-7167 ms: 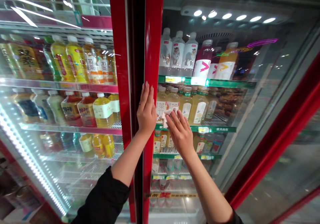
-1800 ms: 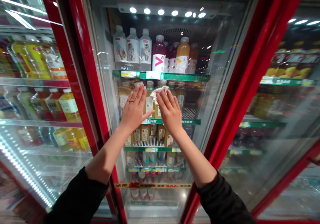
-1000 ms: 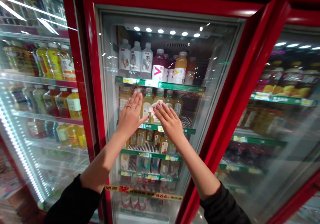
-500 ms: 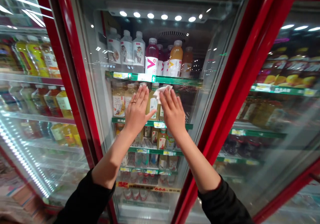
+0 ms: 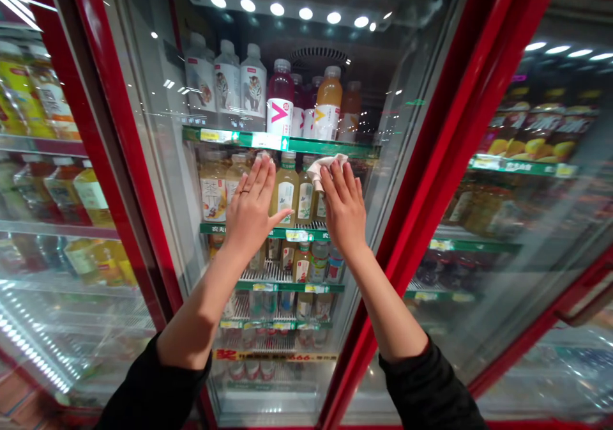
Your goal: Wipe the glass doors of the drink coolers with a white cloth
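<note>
A glass cooler door (image 5: 407, 91) in a red frame stands before me, with rows of drink bottles behind it. Against the glass lies my left hand (image 5: 251, 213), flat and open, thumb out to the side and nothing visible under it. A ring is on one of its fingers. My right hand (image 5: 343, 209), fingers stretched, presses a crumpled white cloth (image 5: 317, 169) to the glass; part of the cloth is hidden under the fingers. Behind the glass, between the hands, are pale yellow bottles (image 5: 286, 190).
Red door frames (image 5: 431, 155) slant along the right side, and another red frame (image 5: 129, 136) runs down the left. Neighbouring coolers hold more bottles (image 5: 550, 126). A curved door handle (image 5: 589, 302) is at the lower right. Green shelf edges (image 5: 306, 144) show behind the glass.
My right hand has slid to the right across the glass with the cloth, away from my left hand. The left hand stays near the same bottles, and the view has shifted slightly.
</note>
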### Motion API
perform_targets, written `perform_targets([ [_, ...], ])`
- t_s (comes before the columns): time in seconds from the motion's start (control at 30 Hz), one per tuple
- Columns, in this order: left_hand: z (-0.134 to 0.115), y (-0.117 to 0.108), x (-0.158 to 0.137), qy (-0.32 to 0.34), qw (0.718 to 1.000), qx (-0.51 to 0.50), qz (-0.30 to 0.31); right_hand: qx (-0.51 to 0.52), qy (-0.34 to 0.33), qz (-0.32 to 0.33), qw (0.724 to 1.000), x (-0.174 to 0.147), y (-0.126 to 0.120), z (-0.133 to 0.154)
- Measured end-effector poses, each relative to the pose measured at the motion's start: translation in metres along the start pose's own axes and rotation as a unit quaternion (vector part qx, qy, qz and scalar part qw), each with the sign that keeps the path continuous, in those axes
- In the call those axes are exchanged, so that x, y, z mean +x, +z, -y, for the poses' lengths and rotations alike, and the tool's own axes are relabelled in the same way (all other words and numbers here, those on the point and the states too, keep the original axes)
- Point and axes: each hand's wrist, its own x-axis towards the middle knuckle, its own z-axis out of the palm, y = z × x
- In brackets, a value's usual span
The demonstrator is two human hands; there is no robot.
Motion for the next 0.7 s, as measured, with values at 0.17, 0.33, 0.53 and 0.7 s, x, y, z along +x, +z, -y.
perform_targets([
  [0.17,0.004,0.002,-0.001,-0.002,1.0,-0.023,0.003,0.007,-0.099,0.079,0.992,-0.034,-0.005,0.005],
  [0.33,0.0,0.008,0.0,-0.008,0.999,-0.033,-0.005,-0.011,-0.057,0.089,0.994,-0.083,-0.016,-0.023],
  [0.53,-0.009,0.011,0.001,-0.025,0.999,-0.028,-0.02,0.016,0.065,0.025,0.997,-0.022,-0.003,-0.008],
  [0.7,-0.006,0.007,0.001,-0.026,0.999,-0.029,0.003,0.029,-0.001,0.086,0.996,-0.012,-0.005,0.011],
])
